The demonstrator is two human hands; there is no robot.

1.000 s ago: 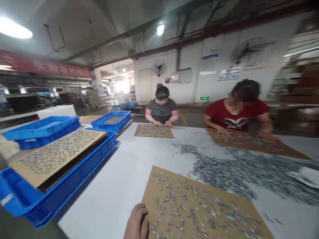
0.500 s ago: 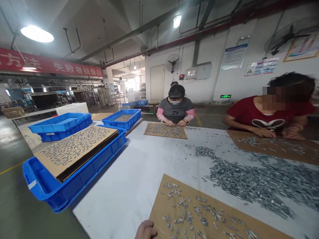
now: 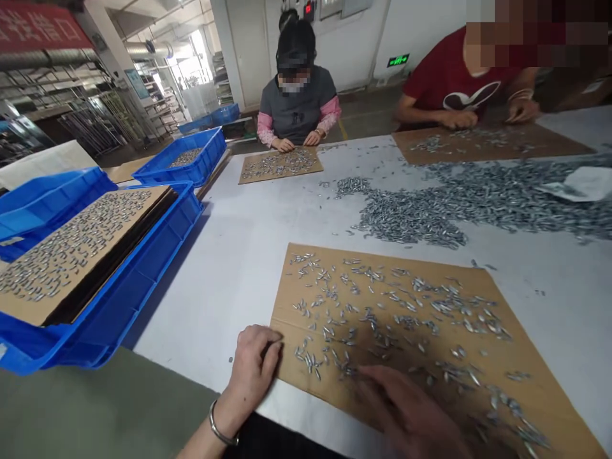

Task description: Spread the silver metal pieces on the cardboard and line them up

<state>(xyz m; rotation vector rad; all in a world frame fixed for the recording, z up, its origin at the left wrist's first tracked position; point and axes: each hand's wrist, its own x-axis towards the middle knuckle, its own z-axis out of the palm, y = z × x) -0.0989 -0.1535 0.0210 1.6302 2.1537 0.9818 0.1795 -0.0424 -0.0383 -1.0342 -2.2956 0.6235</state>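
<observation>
My left hand (image 3: 257, 357), a metal bangle on its wrist, is closed at the left edge of a brown cardboard sheet (image 3: 299, 290), with thumb and forefinger at the rim. Many small, silvery, slender metal pieces (image 3: 370, 274) lie scattered over this sheet, some in little clumps. Low over its near part is my right hand (image 3: 411, 408), smeared by motion. Its fingertips point left, close to a clump of the pieces, and whether it holds any is unclear.
A large heap of metal pieces (image 3: 411, 213) spreads across the white table (image 3: 229, 274). Blue crates (image 3: 157, 268) stand at left, one bearing stacked cardboard (image 3: 95, 242) topped with pieces. Two co-workers sit opposite at their own cardboard sheets (image 3: 282, 167); a white object (image 3: 586, 183) lies on the heap.
The view has tilted down and shifted, bringing more of the near cardboard sheet into sight. My right hand has come into view over it. My left hand stays at the sheet's left edge.
</observation>
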